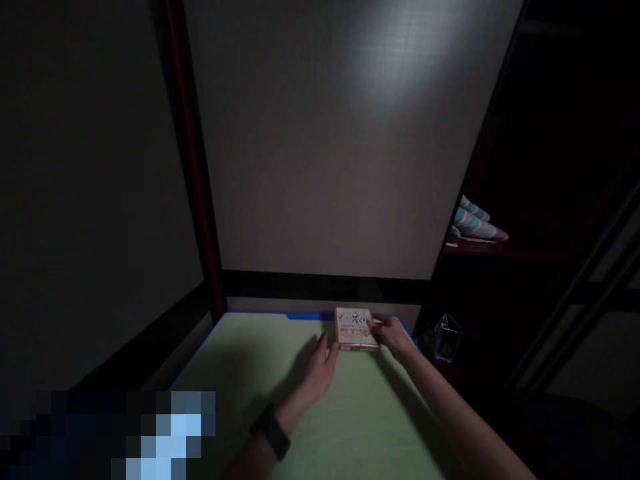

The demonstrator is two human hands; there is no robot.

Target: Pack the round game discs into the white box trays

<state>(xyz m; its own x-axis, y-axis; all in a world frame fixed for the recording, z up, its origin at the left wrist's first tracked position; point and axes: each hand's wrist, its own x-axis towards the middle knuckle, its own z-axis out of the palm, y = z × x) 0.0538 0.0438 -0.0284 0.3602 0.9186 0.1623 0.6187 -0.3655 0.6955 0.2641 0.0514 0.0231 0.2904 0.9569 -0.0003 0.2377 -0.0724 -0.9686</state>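
Observation:
A flat square box (356, 328) with dark printed characters on a pale top and orange edges is at the far end of the green table top (280, 373). My right hand (393, 335) grips its right side, fingers along the edge and thumb on top. Beside the box's lower left corner is my left hand (320, 367), fingers apart and holding nothing; a dark band circles that wrist. Whether the box rests on the surface or is slightly raised I cannot tell.
A large grey panel (330, 147) stands behind the table. On a dark red shelf (515, 251) at the right lies striped fabric (477, 223). Below it is a dark, shiny package (445, 339). A pixelated patch covers the lower left.

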